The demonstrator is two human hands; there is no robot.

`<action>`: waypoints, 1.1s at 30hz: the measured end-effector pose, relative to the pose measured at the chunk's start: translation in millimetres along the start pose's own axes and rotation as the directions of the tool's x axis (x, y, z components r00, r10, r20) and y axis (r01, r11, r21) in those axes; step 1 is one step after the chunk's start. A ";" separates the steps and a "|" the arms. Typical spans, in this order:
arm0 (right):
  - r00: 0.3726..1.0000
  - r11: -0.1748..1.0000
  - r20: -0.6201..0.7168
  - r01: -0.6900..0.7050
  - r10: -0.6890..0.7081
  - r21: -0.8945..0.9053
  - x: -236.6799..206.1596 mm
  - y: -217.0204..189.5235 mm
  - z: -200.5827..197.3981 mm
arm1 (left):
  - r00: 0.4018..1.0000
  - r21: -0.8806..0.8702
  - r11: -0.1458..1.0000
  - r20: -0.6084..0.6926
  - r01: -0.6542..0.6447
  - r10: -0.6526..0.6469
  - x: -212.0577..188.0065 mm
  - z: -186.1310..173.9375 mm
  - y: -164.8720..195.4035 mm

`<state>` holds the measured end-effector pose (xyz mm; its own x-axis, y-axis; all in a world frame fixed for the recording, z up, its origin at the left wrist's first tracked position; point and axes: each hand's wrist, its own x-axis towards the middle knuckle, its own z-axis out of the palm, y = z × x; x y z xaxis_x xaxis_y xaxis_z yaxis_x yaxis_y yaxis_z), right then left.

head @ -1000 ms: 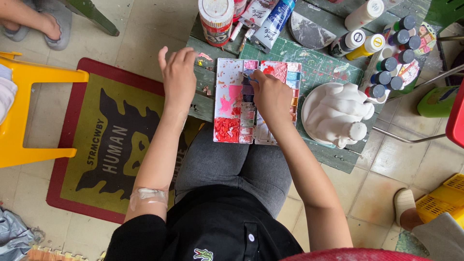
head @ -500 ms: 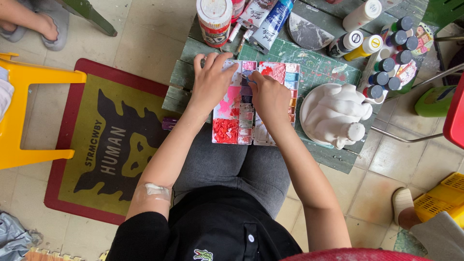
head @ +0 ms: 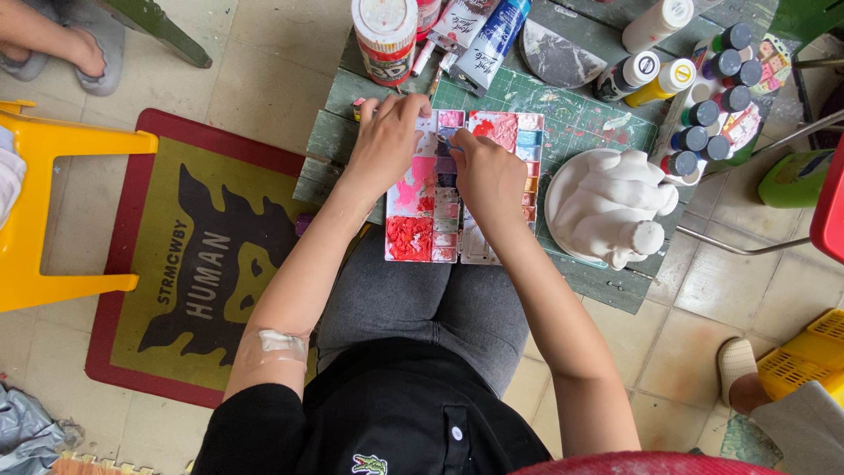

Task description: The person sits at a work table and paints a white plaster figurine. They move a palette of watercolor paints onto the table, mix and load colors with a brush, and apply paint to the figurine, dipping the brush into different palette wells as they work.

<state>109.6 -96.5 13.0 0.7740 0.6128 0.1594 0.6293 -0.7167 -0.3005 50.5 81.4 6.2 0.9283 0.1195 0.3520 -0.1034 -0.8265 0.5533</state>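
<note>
- Now the left hand (head: 387,141) rests on the top left edge of the paint palette (head: 463,186), with its fingers curled over the rim.
- The right hand (head: 486,171) lies on the middle of the palette with its fingers pinched together. I cannot tell what it pinches; it is too small to see.
- The palette sits on the green cutting mat (head: 580,110), near the table's front edge, just above the person's lap.
- The wet red paint could smear onto a palm, because both hands lie right on the wells.
- The palette could slide off into the lap if a hand pushes it.
- An elbow could bump the white plaster figure (head: 611,207) just beside the palette.
</note>
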 end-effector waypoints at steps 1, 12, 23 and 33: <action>1.000 1.000 -0.003 0.003 -0.003 0.002 -0.1 -0.1 0.0 | 0.999 0.002 1.000 0.027 0.022 -0.022 0.7 0.6 0.4; 1.000 1.000 0.006 0.018 -0.018 0.008 -1.1 0.1 -0.6 | 0.999 0.159 0.987 -0.046 0.024 -0.017 -18.3 -15.4 -11.5; 0.999 0.999 0.032 0.025 -0.027 0.046 -3.7 -1.5 -1.5 | 0.999 0.090 0.995 0.021 -0.040 0.038 -28.4 -19.8 -10.7; 0.999 0.999 0.037 0.021 -0.022 0.030 -4.7 -0.3 1.6 | 0.987 0.079 0.995 0.150 -0.067 0.054 -9.1 -19.7 -16.0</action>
<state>105.7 -98.7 10.9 0.7565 0.6407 0.1311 0.6434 -0.6931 -0.3250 36.7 104.4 9.0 0.9644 -0.0095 0.2644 -0.1367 -0.8735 0.4673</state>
